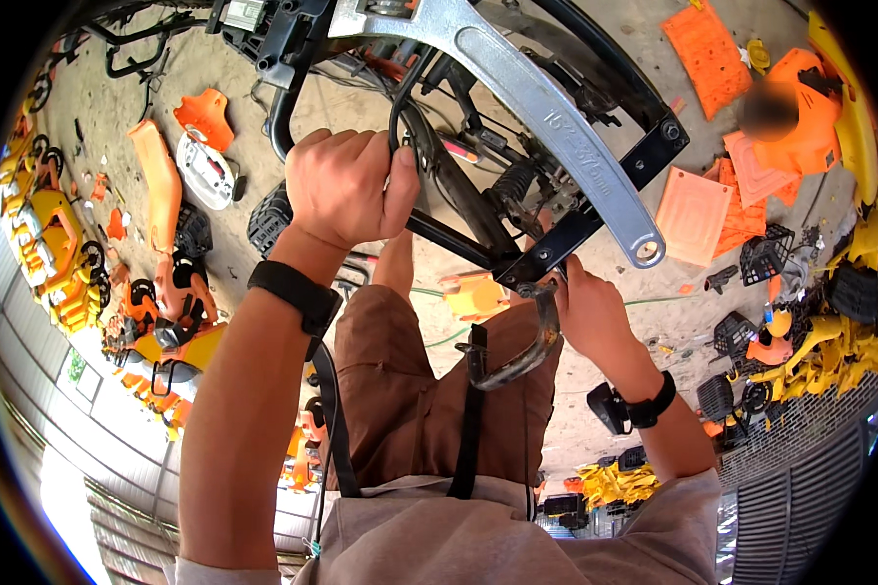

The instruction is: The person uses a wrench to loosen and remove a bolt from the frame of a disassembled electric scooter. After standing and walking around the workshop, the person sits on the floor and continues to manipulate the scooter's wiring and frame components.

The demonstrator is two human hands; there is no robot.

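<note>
A black tubular frame (456, 242) of a scooter or similar vehicle stands before me. My left hand (346, 185) is closed in a fist round its left tube, with a black cable passing by the thumb. At the frame's near right corner, my right hand (595, 304) reaches up beneath a black bracket (548, 252). Its fingers are curled and partly hidden behind the metal, so what they hold is unclear. Beside them hangs a worn, bent metal bar (525, 363). A large silver adjustable wrench (546, 109) lies across the top of the frame, touched by neither hand.
Inside the frame sit a coil spring (513, 181) and cables. Orange panels (695, 216) and an orange fairing (156, 180) lie on the concrete floor. Yellow parts (818, 341) are heaped at the right, and yellow-orange vehicles (54, 258) stand in a row at the left.
</note>
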